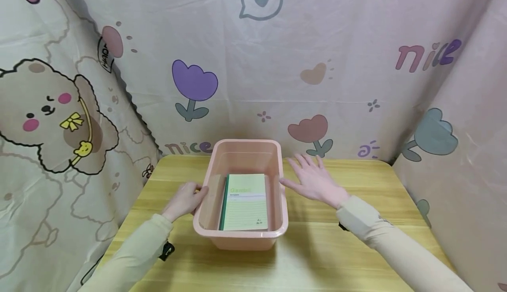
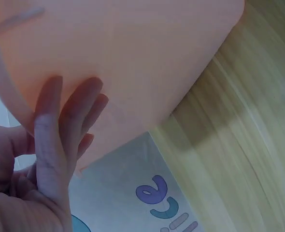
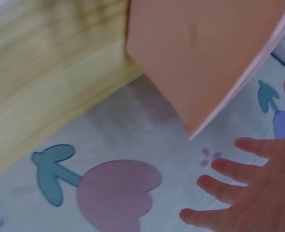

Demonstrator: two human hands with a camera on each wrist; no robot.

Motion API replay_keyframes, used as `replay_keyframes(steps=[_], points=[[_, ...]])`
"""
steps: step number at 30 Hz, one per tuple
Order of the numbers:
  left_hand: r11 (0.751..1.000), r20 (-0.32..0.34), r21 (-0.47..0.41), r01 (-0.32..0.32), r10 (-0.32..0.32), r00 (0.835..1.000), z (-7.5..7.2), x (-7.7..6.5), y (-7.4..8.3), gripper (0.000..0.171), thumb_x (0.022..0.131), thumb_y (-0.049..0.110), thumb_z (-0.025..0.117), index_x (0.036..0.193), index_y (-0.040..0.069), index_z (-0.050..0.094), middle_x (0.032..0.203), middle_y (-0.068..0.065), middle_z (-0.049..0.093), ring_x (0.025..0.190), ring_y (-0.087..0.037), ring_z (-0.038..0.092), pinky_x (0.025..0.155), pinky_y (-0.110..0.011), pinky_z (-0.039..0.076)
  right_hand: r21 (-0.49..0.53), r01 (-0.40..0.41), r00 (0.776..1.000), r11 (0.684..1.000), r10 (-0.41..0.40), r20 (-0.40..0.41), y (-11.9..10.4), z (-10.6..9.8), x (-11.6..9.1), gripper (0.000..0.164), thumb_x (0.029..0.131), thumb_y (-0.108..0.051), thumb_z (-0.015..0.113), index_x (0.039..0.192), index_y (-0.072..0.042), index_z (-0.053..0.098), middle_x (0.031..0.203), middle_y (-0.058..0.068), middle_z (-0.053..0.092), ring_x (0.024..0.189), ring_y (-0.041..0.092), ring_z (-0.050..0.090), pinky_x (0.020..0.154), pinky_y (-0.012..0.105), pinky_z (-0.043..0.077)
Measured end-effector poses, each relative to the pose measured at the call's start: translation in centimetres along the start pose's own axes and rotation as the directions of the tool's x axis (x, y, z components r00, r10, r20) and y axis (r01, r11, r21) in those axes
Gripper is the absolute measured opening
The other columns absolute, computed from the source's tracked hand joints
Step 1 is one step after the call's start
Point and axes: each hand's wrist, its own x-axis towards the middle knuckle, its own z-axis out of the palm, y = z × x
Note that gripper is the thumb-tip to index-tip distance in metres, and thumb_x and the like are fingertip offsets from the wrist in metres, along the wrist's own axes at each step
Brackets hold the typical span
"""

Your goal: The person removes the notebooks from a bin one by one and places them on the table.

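A pink plastic bin point(image 1: 247, 242) stands on the wooden table, and inside it lies a pale green notebook point(image 1: 245, 208) with a dark green spine. My left hand point(image 1: 186, 200) grips the bin's left rim; in the left wrist view its fingers point(image 2: 49, 130) lie along the outer wall and the thumb goes over the rim. On the other side, my right hand point(image 1: 314, 181) is held with fingers spread, its thumb tip close to the right rim. Whether that thumb touches the rim I cannot tell. The right wrist view shows nothing in the spread fingers point(image 3: 224, 188).
The wooden table point(image 1: 336, 257) reaches back to a printed curtain point(image 1: 253, 63) with flowers and lettering. More printed cloth hangs at the left point(image 1: 23, 204) and right point(image 1: 467, 186). Each wrist has a dark strapped device beneath the sleeve.
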Motion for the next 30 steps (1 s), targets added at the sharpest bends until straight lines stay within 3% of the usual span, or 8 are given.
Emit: replay_keyframes(steps=[4, 8, 13, 19, 22, 25, 27, 30], points=[[1.000, 0.024, 0.002, -0.002, 0.002, 1.000, -0.2, 0.1, 0.2, 0.039, 0.105, 0.018, 0.047, 0.121, -0.015, 0.062, 0.084, -0.017, 0.072, 0.060, -0.018, 0.071, 0.053, -0.031, 0.059, 0.001, 0.010, 0.997, 1.000, -0.010, 0.071, -1.8, -0.3, 1.7, 0.077, 0.097, -0.063, 0.047, 0.155, -0.012, 0.038, 0.160, 0.018, 0.036, 0.149, 0.042, 0.032, 0.118, 0.072, 0.019], [1.000, 0.074, 0.018, -0.020, 0.019, 0.997, -0.8, 0.1, 0.4, 0.037, 0.105, 0.016, 0.047, 0.117, -0.015, 0.063, 0.087, -0.018, 0.072, 0.066, -0.021, 0.073, 0.057, -0.033, 0.061, 0.013, -0.003, 0.981, 1.000, 0.000, 0.192, -4.0, -0.8, 3.5, 0.081, 0.096, -0.063, 0.049, 0.159, -0.016, 0.031, 0.162, 0.015, 0.034, 0.151, 0.042, 0.028, 0.119, 0.072, 0.017], [0.999, 0.107, 0.022, -0.046, 0.044, 0.993, -1.1, 0.1, 0.4, 0.035, 0.106, 0.015, 0.047, 0.115, -0.015, 0.064, 0.089, -0.019, 0.073, 0.070, -0.023, 0.075, 0.060, -0.034, 0.062, 0.006, -0.015, 0.945, 1.000, 0.013, 0.326, -6.9, -1.0, 6.0, 0.084, 0.095, -0.063, 0.052, 0.159, -0.013, 0.029, 0.164, 0.013, 0.031, 0.153, 0.039, 0.024, 0.119, 0.071, 0.018], [0.998, 0.107, -0.004, -0.059, 0.059, 0.992, -0.8, 0.2, 0.1, 0.035, 0.105, 0.013, 0.047, 0.117, -0.016, 0.063, 0.093, -0.023, 0.073, 0.072, -0.026, 0.076, 0.061, -0.033, 0.062, 0.012, -0.064, 0.899, 0.998, 0.052, 0.435, -9.5, -0.4, 8.9, 0.088, 0.094, -0.062, 0.054, 0.160, -0.010, 0.026, 0.167, 0.012, 0.027, 0.155, 0.035, 0.023, 0.124, 0.060, 0.021], [0.998, 0.109, -0.001, -0.070, 0.070, 0.992, -0.8, 0.2, 0.2, 0.035, 0.105, 0.013, 0.047, 0.117, -0.017, 0.063, 0.095, -0.025, 0.073, 0.074, -0.028, 0.076, 0.061, -0.033, 0.062, 0.011, -0.078, 0.883, 0.997, 0.064, 0.466, -10.4, 0.3, 10.0, 0.084, 0.094, -0.062, 0.055, 0.156, -0.009, 0.034, 0.162, 0.012, 0.037, 0.150, 0.032, 0.036, 0.121, 0.054, 0.031], [0.998, 0.108, -0.003, -0.063, 0.063, 0.992, -0.8, 0.2, 0.3, 0.035, 0.106, 0.015, 0.048, 0.116, -0.015, 0.064, 0.094, -0.023, 0.074, 0.074, -0.026, 0.076, 0.061, -0.032, 0.062, 0.005, -0.106, 0.884, 0.994, 0.092, 0.459, -11.2, 1.3, 10.8, 0.075, 0.092, -0.062, 0.058, 0.145, -0.009, 0.048, 0.150, 0.011, 0.052, 0.137, 0.031, 0.051, 0.113, 0.054, 0.042], [0.998, 0.114, -0.003, -0.067, 0.067, 0.991, -0.8, 0.1, 0.2, 0.035, 0.106, 0.015, 0.047, 0.116, -0.014, 0.064, 0.093, -0.022, 0.074, 0.073, -0.026, 0.076, 0.062, -0.032, 0.062, 0.003, -0.134, 0.888, 0.991, 0.119, 0.444, -11.6, 2.3, 11.4, 0.075, 0.092, -0.062, 0.059, 0.144, -0.009, 0.050, 0.148, 0.013, 0.054, 0.135, 0.033, 0.053, 0.113, 0.055, 0.042], [0.997, 0.117, -0.010, -0.072, 0.072, 0.991, -0.9, 0.1, 0.2, 0.035, 0.106, 0.015, 0.047, 0.115, -0.015, 0.063, 0.092, -0.022, 0.074, 0.073, -0.026, 0.076, 0.061, -0.033, 0.062, -0.018, -0.187, 0.884, 0.982, 0.176, 0.433, -12.1, 4.3, 12.3, 0.083, 0.092, -0.062, 0.060, 0.152, -0.009, 0.039, 0.158, 0.014, 0.042, 0.146, 0.035, 0.040, 0.118, 0.058, 0.034]])
